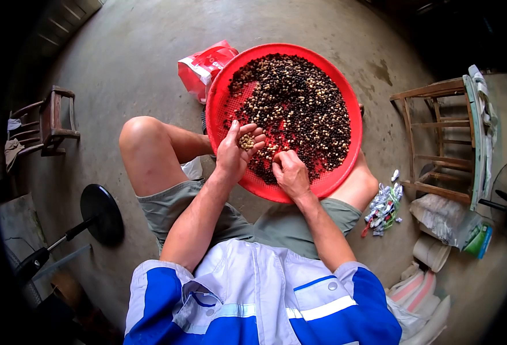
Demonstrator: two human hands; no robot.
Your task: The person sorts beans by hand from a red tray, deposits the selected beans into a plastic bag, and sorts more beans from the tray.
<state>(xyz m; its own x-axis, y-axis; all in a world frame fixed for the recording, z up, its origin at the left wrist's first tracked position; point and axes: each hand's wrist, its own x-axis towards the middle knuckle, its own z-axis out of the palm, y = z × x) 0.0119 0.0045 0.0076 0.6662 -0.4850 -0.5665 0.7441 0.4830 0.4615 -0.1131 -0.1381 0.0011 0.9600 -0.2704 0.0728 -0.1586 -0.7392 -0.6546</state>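
A round red mesh-bottomed basket (222, 86) rests across my lap and legs, with a spread of small dark and pale beans (317, 109) in it. Palm up over its near left side, my left hand (236, 150) cups a small heap of pale beans (246, 141). My right hand (291, 172) is at the near part of the basket, fingertips pinched together among the beans. What lies between those fingertips is hidden. Bare red mesh shows around both hands and at the upper left.
A red and white bag (206, 66) stands behind the basket's left edge. Wooden chairs or frames flank me, one at left (58, 123) and one at right (437, 132). A fan's round base (102, 214) sits at left. Crumpled wrappers (384, 208) lie on the floor near my right knee.
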